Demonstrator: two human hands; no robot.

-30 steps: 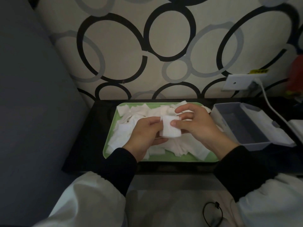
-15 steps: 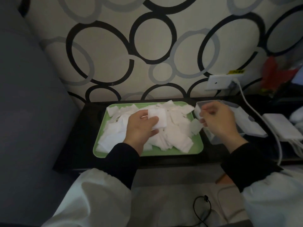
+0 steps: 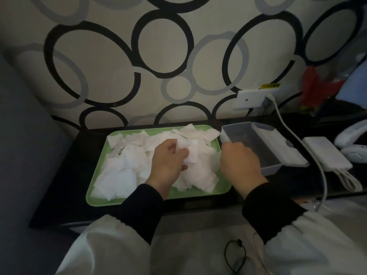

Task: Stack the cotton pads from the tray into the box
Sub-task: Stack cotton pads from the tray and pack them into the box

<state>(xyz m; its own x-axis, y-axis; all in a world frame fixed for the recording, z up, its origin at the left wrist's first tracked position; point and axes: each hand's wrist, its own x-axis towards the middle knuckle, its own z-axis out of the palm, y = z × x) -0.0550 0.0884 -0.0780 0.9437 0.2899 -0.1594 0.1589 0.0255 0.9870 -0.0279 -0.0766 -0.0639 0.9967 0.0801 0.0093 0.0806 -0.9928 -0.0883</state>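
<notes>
We see the left grip over the middle of the green tray. Its fingers and thumb are closed on a small white stack of cotton pads, which sticks out from the fingertips on the side facing the right grip. Beneath this grip and spreading away to its left lies the loose heap of cotton pads. They overlap untidily and cover most of the tray floor.

The right grip is just to the right of the left one, the two apart. It sits at the near left corner of the grey plastic box with its knuckles up and fingers curled downward. We cannot tell whether it is closed on a pad or on the box wall, since the fingertips are hidden. The box stands just right of the tray, and its interior stretches beyond this grip. Its hinged lid lies open flat on the far side of the box from the grip.

Tray and box both rest on the dark counter. Further right of the right grip, a white cable runs down from a wall socket past a white power bank.
</notes>
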